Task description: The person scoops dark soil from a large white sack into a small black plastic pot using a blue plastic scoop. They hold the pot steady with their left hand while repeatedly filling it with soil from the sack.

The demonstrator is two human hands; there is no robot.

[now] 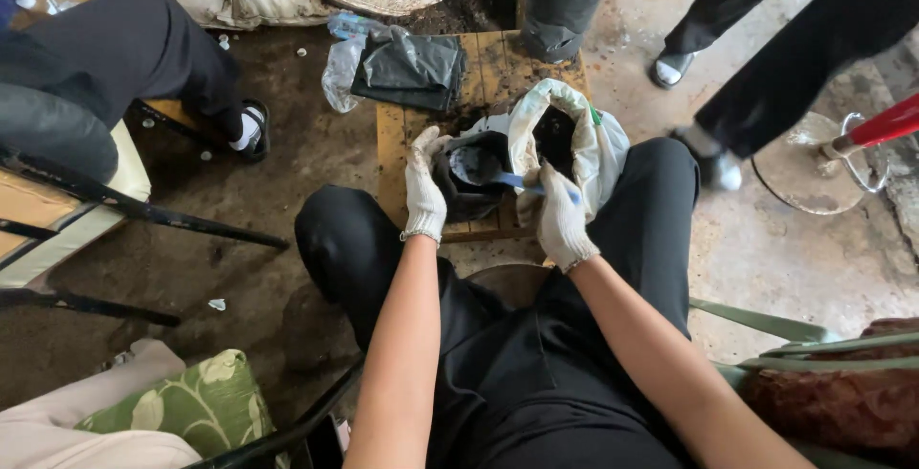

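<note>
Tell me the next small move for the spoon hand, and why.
Probably tip the blue spoon a little further so its load drops into the small black bag. The right hand holds the spoon's handle with the bowl over the bag's mouth, the left hand holds the bag's rim open, and the white sack of soil sits just beside it.

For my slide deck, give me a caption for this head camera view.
Gloved left hand steadies a small black bag while the right hand holds a blue scoop over it.
</note>
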